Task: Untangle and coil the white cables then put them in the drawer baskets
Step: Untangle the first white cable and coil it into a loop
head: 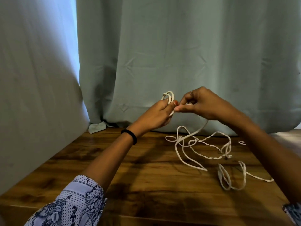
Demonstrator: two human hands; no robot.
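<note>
Nearest the camera, a patterned blue-and-white sleeve (78,203) covers the person's left upper forearm at the bottom left, and a scrap of the same fabric shows at the bottom right corner. Both bare forearms reach forward over a dark wooden table (114,185). On the right half of that table lies the loose part of the white cable (192,144), sprawled in tangled loops; some stretches are twisted together, one knot sits near the middle of the tangle, and further loops lie closer to the camera beside the right forearm. A black band (130,136) circles the left wrist. From the tangle one strand rises off the table to the hands, which are held together above the far edge. The left hand (156,115) has its fingers curled round a small coil (168,97) of the cable, whose loops stand up above the knuckles. The right hand (200,105), touching the left at the fingertips, pinches the strand between thumb and forefinger; a ring (190,93) shows on one of its fingers. Behind the hands a pale green curtain (179,46) hangs down to the table, and a pale wall (32,79) stands along the left side.
</note>
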